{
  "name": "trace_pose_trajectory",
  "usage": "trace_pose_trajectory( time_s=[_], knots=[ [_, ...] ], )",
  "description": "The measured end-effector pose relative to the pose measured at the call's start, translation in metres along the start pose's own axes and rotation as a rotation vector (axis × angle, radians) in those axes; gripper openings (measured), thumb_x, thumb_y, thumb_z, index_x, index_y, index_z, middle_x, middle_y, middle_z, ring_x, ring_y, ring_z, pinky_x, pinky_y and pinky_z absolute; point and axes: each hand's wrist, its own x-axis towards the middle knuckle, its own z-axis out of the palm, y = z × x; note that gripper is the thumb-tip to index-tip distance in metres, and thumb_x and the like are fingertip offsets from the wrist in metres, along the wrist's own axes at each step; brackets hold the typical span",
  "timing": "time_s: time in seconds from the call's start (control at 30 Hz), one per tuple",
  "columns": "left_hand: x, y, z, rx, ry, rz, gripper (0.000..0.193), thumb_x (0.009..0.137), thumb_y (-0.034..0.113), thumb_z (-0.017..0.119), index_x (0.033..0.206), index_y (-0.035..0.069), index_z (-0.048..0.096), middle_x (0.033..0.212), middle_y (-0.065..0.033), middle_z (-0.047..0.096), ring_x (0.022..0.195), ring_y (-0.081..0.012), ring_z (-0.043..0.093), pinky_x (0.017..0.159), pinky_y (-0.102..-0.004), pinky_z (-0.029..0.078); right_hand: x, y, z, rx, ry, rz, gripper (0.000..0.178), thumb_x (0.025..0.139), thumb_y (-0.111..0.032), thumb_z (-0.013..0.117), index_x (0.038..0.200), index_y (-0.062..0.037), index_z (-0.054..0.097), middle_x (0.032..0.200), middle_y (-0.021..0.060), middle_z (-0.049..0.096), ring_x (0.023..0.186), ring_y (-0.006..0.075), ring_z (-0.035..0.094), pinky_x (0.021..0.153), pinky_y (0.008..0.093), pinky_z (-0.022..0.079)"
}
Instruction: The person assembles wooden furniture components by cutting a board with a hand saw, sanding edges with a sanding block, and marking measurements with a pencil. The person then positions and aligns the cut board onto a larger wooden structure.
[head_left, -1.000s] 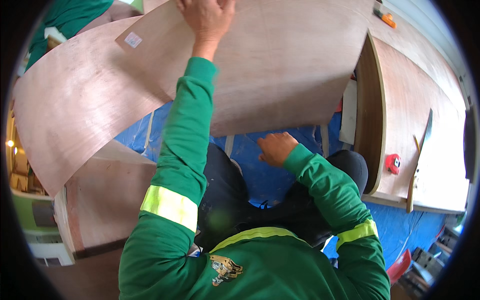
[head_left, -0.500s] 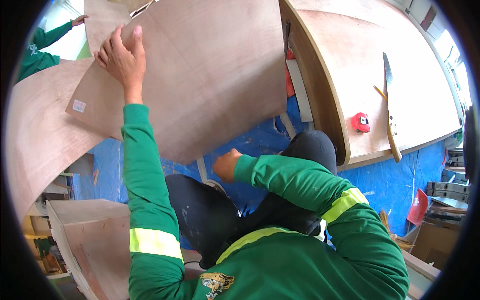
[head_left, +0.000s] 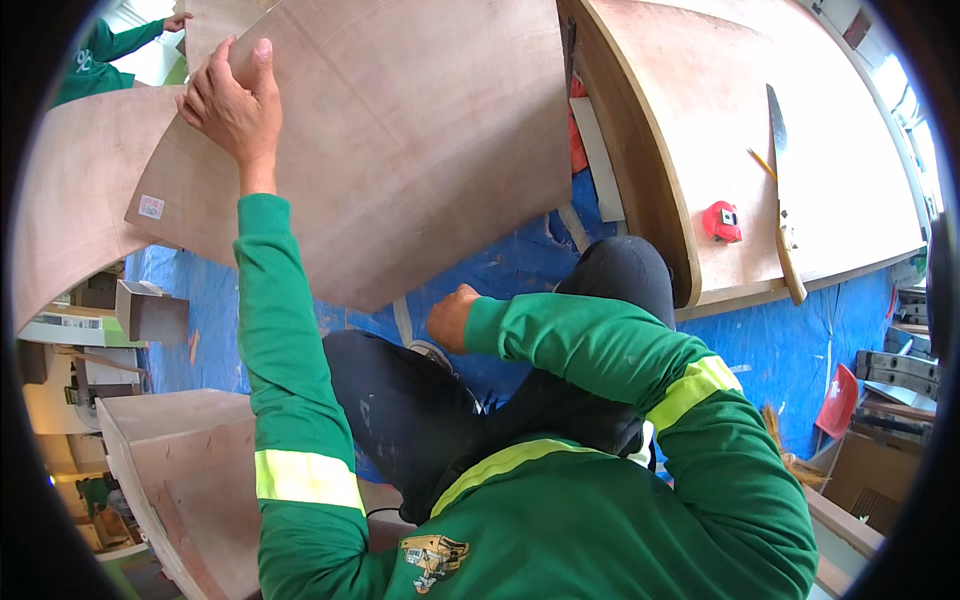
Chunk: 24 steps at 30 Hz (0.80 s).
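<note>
My left hand is stretched forward, its fingers over the edge of a large brown plywood sheet. The thumb lies along the sheet's upper face; the fingertips are partly hidden. A small printed sticker marks the sheet's left corner. My right hand is balled into a fist above my legs, just short of the sheet's near edge. What that fist holds, if anything, is hidden. Beyond the sheet at the upper left, another person's hand touches another plywood panel.
To the right, a wooden panel with a curved edge bears a handsaw, a pencil and a red tape measure. Blue sheeting covers the floor. A curved plywood sheet and a wooden box are at left.
The view has shifted slightly, so most things sit a little higher. My left hand stays on the plywood sheet and my right fist stays closed. The other person appears slightly farther right.
</note>
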Motion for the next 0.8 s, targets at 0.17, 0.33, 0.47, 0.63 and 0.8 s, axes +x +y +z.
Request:
trace_pose_trajectory(
  time_s=[0.17,0.33,0.47,0.63,0.8],
  knots=[
    [-0.003,0.000,-0.002,-0.012,0.004,0.018,0.062,0.098,0.069,0.064,0.132,0.017,0.071,0.128,-0.0052,0.069,0.132,-0.0305,0.055,0.124,-0.0648,0.021,0.009,-0.011,0.017,-0.022,0.023,-0.016,0.034,0.092,-0.025,0.078,0.123,-0.0114,0.081,0.126,0.0105,0.078,0.113,0.0355,0.075,0.082,0.0619,0.056],
    [0.001,-0.004,0.001,-0.019,0.038,0.038,0.074,0.095,0.074,0.065,0.128,0.008,0.070,0.122,-0.0193,0.070,0.123,-0.0389,0.059,0.113,-0.0626,0.029,0.016,-0.016,0.030,-0.061,-0.108,-0.014,0.036,0.092,-0.025,0.080,0.126,-0.0146,0.080,0.127,0.0082,0.078,0.113,0.0386,0.074,0.080,0.0622,0.055],
    [0.000,0.001,-0.014,0.050,-0.083,0.070,0.060,0.100,0.050,0.070,0.138,0.004,0.063,0.130,-0.0199,0.065,0.128,-0.0430,0.054,0.113,-0.0569,0.038,0.011,-0.032,0.038,-0.072,-0.166,-0.085,0.037,0.092,-0.024,0.080,0.128,-0.0150,0.079,0.128,0.0084,0.078,0.114,0.0382,0.073,0.080,0.0622,0.054],
    [0.010,-0.011,-0.014,0.097,-0.179,0.047,0.065,0.098,0.052,0.071,0.140,0.003,0.061,0.134,-0.0205,0.063,0.130,-0.0437,0.052,0.116,-0.0586,0.035,0.003,-0.040,0.026,-0.101,-0.095,-0.145,0.032,0.094,-0.022,0.076,0.125,-0.0148,0.080,0.123,0.0076,0.079,0.114,0.0340,0.075,0.080,0.0622,0.055],
    [0.020,0.006,-0.024,0.145,0.011,0.060,0.066,0.098,0.061,0.071,0.135,0.006,0.064,0.129,-0.0150,0.066,0.124,-0.0365,0.059,0.113,-0.0565,0.041,-0.007,-0.023,0.022,-0.047,0.077,-0.076,0.018,0.092,-0.022,0.072,0.104,-0.0113,0.081,0.107,0.0124,0.081,0.106,0.0322,0.078,0.086,0.0502,0.056]
  ],
)
